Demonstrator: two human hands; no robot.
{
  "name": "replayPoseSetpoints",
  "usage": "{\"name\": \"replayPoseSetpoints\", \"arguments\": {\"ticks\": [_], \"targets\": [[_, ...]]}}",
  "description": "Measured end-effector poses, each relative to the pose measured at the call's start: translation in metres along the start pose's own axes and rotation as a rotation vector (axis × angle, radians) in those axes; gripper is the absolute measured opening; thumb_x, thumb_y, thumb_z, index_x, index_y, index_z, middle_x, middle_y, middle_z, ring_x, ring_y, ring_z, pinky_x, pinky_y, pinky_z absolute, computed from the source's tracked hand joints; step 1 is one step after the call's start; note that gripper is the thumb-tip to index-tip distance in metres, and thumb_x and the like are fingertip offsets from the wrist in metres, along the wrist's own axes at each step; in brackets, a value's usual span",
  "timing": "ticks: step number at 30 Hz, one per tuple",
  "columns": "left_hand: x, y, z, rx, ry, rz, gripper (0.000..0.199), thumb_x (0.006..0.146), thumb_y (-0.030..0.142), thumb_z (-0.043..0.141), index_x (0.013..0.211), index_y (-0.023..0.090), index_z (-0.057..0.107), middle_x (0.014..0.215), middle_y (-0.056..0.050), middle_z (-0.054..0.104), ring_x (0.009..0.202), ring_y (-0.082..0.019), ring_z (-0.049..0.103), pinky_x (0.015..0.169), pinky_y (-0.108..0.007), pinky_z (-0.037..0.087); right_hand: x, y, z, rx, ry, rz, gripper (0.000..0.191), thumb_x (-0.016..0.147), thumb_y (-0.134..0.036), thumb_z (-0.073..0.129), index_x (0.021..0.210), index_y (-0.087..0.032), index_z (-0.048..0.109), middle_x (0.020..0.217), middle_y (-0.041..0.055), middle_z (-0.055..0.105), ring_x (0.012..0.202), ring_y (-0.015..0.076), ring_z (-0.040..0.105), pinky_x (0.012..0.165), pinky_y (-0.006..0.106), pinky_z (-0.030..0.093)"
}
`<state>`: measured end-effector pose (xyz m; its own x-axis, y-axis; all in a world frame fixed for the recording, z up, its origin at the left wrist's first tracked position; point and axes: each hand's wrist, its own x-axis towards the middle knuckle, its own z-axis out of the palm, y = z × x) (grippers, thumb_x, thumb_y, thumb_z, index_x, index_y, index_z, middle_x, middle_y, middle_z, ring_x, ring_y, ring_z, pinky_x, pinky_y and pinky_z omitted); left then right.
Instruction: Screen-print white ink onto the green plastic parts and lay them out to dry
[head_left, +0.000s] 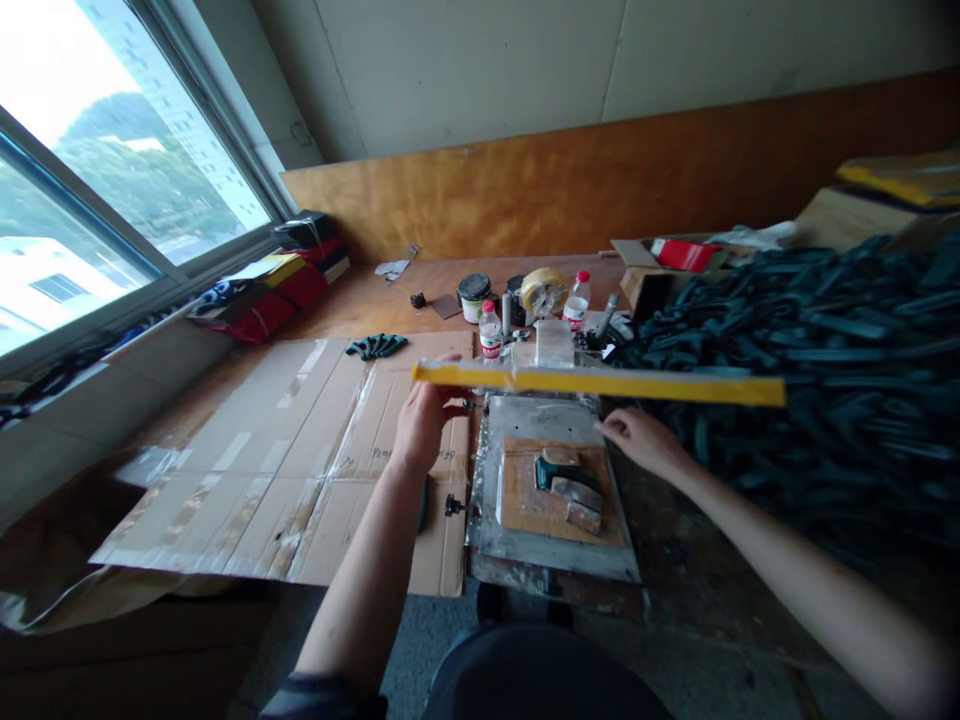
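Observation:
A long strip-like edge covered in yellow tape, the yellow-edged frame (600, 382), is raised over the work plate and seen almost edge-on. My left hand (424, 420) grips it near its left end, fingertips showing above and the thumb below. Lower and to the right, my right hand (637, 438) has its fingers closed by the right edge of the grey metal plate (525, 415); whatever they may hold is hidden. On that plate lies a wooden board (517, 500) carrying a dark green curved handle-like part (555, 470) among small blocks.
Flattened cardboard (300, 450) covers the left bench, with several green parts (377, 346) on it. Two bottles (490, 332), a lidded tub (474, 298) and a tape roll (541, 290) stand behind the plate. A large heap of dark green parts (810, 370) fills the right side.

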<state>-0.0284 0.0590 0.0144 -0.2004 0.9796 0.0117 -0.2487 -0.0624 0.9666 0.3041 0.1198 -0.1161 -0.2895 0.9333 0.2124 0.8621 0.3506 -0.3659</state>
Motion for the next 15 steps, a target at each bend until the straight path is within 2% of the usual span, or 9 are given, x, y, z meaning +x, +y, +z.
{"name": "replayPoseSetpoints", "arguments": {"ticks": [3, 5, 6, 8, 9, 10, 12, 13, 15], "targets": [[0.018, 0.009, 0.018, -0.077, 0.004, 0.03, 0.048, 0.089, 0.059, 0.045, 0.11, 0.018, 0.056, 0.092, -0.008, 0.068, 0.082, -0.016, 0.065, 0.062, -0.023, 0.052, -0.034, -0.013, 0.042, -0.019, -0.106, -0.112, 0.032, 0.084, -0.048, 0.057, 0.069, -0.019, 0.057, 0.079, 0.0058, 0.063, 0.081, 0.022, 0.059, 0.073, 0.032, 0.045], [0.009, -0.007, 0.025, -0.122, 0.107, 0.032, 0.05, 0.087, 0.06, 0.048, 0.118, 0.021, 0.05, 0.095, -0.007, 0.069, 0.079, -0.015, 0.066, 0.061, -0.023, 0.052, -0.045, -0.026, 0.056, -0.032, -0.11, -0.099, 0.024, 0.087, -0.036, 0.055, 0.072, -0.019, 0.052, 0.08, 0.007, 0.062, 0.081, 0.0219, 0.059, 0.074, 0.032, 0.044], [-0.002, -0.022, 0.028, -0.121, 0.136, -0.035, 0.053, 0.085, 0.061, 0.051, 0.118, 0.019, 0.05, 0.094, -0.008, 0.07, 0.074, -0.015, 0.066, 0.058, -0.022, 0.05, -0.048, -0.034, 0.058, -0.027, -0.095, -0.069, 0.021, 0.089, -0.032, 0.052, 0.072, -0.019, 0.05, 0.078, 0.0067, 0.062, 0.079, 0.0208, 0.059, 0.072, 0.031, 0.044], [-0.038, -0.06, 0.032, -0.077, 0.09, -0.329, 0.06, 0.077, 0.065, 0.058, 0.108, 0.013, 0.056, 0.088, -0.011, 0.07, 0.064, -0.015, 0.065, 0.05, -0.022, 0.046, -0.053, -0.055, 0.055, 0.003, -0.046, -0.01, 0.021, 0.093, -0.028, 0.047, 0.074, -0.02, 0.047, 0.074, 0.0055, 0.06, 0.073, 0.0188, 0.058, 0.069, 0.029, 0.044], [-0.059, -0.081, 0.034, -0.039, -0.051, -0.569, 0.065, 0.073, 0.068, 0.061, 0.105, 0.011, 0.059, 0.092, -0.016, 0.071, 0.066, -0.019, 0.067, 0.048, -0.024, 0.046, -0.058, -0.069, 0.052, 0.019, -0.014, -0.003, 0.021, 0.094, -0.029, 0.045, 0.076, -0.02, 0.047, 0.075, 0.0054, 0.06, 0.073, 0.0187, 0.058, 0.068, 0.029, 0.044], [-0.08, -0.102, 0.036, -0.047, -0.135, -0.747, 0.067, 0.072, 0.069, 0.061, 0.109, 0.013, 0.059, 0.102, -0.018, 0.07, 0.075, -0.023, 0.069, 0.05, -0.027, 0.048, -0.063, -0.084, 0.05, 0.038, 0.019, -0.024, 0.019, 0.095, -0.03, 0.045, 0.078, -0.02, 0.048, 0.077, 0.0058, 0.06, 0.076, 0.0194, 0.058, 0.069, 0.03, 0.045], [-0.113, -0.134, 0.037, -0.206, -0.134, -0.848, 0.058, 0.078, 0.066, 0.056, 0.109, 0.017, 0.06, 0.112, -0.015, 0.067, 0.089, -0.024, 0.069, 0.061, -0.03, 0.054, -0.074, -0.113, 0.046, 0.081, 0.041, -0.167, 0.015, 0.094, -0.028, 0.045, 0.082, -0.02, 0.051, 0.083, 0.0067, 0.061, 0.083, 0.021, 0.059, 0.074, 0.032, 0.047], [-0.124, -0.146, 0.034, -0.267, -0.074, -0.85, 0.052, 0.081, 0.063, 0.055, 0.107, 0.019, 0.061, 0.111, -0.013, 0.068, 0.091, -0.022, 0.069, 0.063, -0.031, 0.055, -0.078, -0.12, 0.044, 0.098, 0.017, -0.264, 0.015, 0.094, -0.026, 0.045, 0.083, -0.02, 0.052, 0.085, 0.0068, 0.062, 0.087, 0.0212, 0.059, 0.077, 0.033, 0.047], [-0.129, -0.158, 0.015, -0.264, 0.1, -0.786, 0.044, 0.083, 0.058, 0.055, 0.1, 0.018, 0.06, 0.101, -0.011, 0.07, 0.084, -0.02, 0.069, 0.062, -0.029, 0.055, -0.083, -0.112, 0.039, 0.096, -0.051, -0.363, 0.017, 0.094, -0.025, 0.043, 0.084, -0.021, 0.055, 0.088, 0.0067, 0.063, 0.086, 0.02, 0.06, 0.077, 0.032, 0.048]]}}
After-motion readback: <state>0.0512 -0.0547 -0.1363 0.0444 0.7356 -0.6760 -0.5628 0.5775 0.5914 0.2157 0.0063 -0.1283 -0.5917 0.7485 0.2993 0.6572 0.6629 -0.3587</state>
